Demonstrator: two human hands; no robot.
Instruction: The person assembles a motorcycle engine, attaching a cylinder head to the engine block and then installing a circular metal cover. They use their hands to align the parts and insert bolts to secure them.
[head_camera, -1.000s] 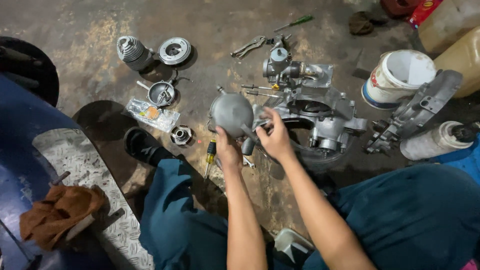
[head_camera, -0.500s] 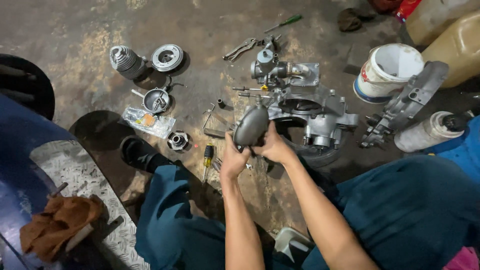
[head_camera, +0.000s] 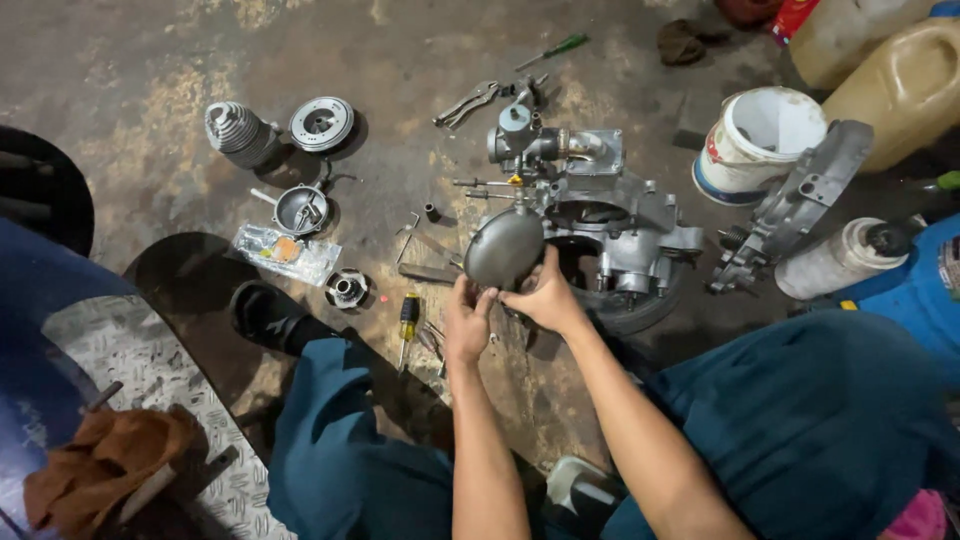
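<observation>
Single head view, steeply downward, near floor (head_camera: 150, 60)

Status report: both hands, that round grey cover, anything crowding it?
Left hand and right hand both grip the round grey cover. Cover tilted beside engine case. Yellow-handled screwdriver lies near left hand.

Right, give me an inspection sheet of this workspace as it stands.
Surface: stained concrete floor, used as the work area.
Job's things: grey dome-shaped cover held beside the engine casing, which rests on a tyre.
Clutter: finned cylinder, round plate, pliers, green screwdriver, yellow-handled screwdriver, plastic bag, side cover.
Grippers: left hand and right hand both grip the cover's lower edge.
Cables: nothing seen.
Surroundings: white bucket, yellowish jerrycans, brown rag, chequer plate.
</observation>
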